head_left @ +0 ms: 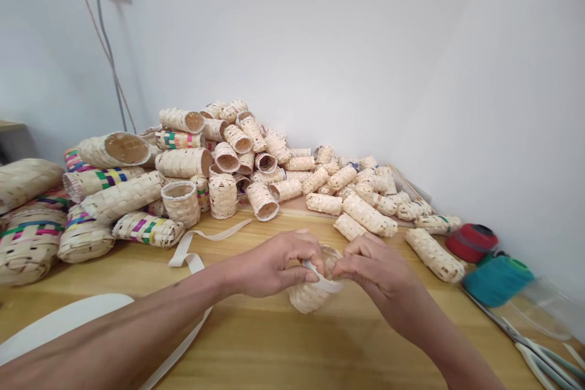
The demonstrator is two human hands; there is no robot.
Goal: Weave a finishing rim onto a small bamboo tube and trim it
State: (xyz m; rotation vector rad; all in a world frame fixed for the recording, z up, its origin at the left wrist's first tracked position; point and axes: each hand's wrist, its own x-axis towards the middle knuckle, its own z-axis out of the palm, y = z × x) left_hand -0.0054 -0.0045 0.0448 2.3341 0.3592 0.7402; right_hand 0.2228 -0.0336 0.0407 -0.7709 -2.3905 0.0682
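A small woven bamboo basket [308, 300] is held between both hands above the wooden table, its open mouth facing up and towards me. White ribbon [329, 285] lies along the near part of its rim. My left hand [278, 262] pinches the rim from the left, thumb outside and fingers reaching in. On the right edge, my right hand [372, 268] grips the rim with thumb and fingers closed together. More white ribbon [194, 262] runs loosely over the table behind and below my left forearm. Whether it joins the piece on the rim is hidden.
Woven baskets [183, 161] are heaped at the back left, some with coloured bands. Smaller woven pieces [370, 214] pile up towards the right. Red thread [471, 242], teal thread [498, 280] and scissors [537, 353] lie at the right. A white oval piece [86, 311] is at left.
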